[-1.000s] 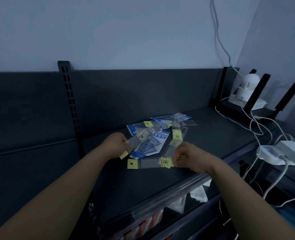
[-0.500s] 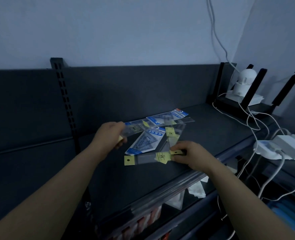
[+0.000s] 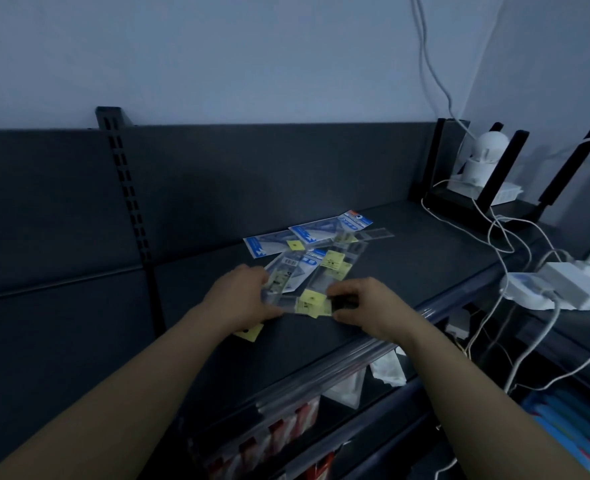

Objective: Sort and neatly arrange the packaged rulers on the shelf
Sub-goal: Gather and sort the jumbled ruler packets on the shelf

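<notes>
Packaged ruler (image 3: 312, 302) in closed grip of left hand (image 3: 241, 299) and right hand (image 3: 368, 303), ruler pile (image 3: 307, 252) just behind, cables (image 3: 505, 233) rightward.

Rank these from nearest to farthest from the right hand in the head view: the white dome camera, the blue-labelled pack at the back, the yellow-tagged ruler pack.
1. The yellow-tagged ruler pack, pinched by the right hand, at its left.
2. The blue-labelled pack, behind, at the pile's back.
3. The white dome camera, far back right corner.
</notes>
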Available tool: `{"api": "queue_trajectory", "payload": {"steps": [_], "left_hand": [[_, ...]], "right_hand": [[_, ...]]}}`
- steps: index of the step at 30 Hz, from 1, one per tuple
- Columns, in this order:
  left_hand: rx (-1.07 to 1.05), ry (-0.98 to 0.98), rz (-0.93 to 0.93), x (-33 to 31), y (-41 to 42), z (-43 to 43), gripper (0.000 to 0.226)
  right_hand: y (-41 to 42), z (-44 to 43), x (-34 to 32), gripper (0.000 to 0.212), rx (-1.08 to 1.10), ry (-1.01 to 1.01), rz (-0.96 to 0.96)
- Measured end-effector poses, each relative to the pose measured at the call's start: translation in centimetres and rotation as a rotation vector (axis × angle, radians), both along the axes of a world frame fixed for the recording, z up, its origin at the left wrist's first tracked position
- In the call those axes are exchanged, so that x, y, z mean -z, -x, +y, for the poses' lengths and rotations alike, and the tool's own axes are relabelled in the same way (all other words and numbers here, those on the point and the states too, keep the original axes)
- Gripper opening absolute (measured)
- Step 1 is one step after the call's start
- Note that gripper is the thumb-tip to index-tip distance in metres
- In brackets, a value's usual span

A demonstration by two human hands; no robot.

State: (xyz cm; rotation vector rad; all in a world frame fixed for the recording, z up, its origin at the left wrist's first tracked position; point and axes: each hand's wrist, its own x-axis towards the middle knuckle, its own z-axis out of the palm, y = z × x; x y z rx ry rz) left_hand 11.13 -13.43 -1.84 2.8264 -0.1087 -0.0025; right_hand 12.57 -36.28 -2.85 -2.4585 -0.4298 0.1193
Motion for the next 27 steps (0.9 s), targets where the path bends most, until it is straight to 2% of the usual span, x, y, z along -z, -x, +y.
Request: {"api": "queue_trajectory", "payload": {"steps": [3,6,9,13,17,21,23,27], "left_hand": [[-0.073,0.085,0.031,-0.4,0.3,1.3,0.048],[-0.074,0.081,0.061,-0.8,0.8,2.1,0.041],[-0.075,0.054,0.102,-1.3,1.4,2.5,0.040],[-0.086,0.075,0.152,-0.7,2.2,2.6,0.054],[-0.038,0.073,0.077,0.1,2.6,2.2,0.065],[-0.012,0.078,0.044,-0.2,2.7,3.1,0.047],[-0.022,0.095,0.071,-0.5,2.9,3.8,0.044],[-0.040,0.095,0.191,-1.0,3.6,4.2,0.049]], "right_hand": [[-0.3,0.3,-0.4,0.028,0.051,-0.112,-0.037],[-0.9,0.4,-0.9,0.041,0.004,0.091,-0.149],[-0.9,1.0,-0.9,0.048,-0.085,0.227,-0.083],[-0.7,1.8,0.0,0.053,-0.134,0.357,-0.120],[-0.3,2.0,-0.7,0.043,-0.167,0.257,-0.094],[-1.7,0.9,-1.5,0.046,-0.130,0.325,-0.030],[-2.2,0.7,-1.4,0.049,-0.132,0.360,0.030],[-2.4,1.2,-2.0,0.047,-0.132,0.400,0.022]]}}
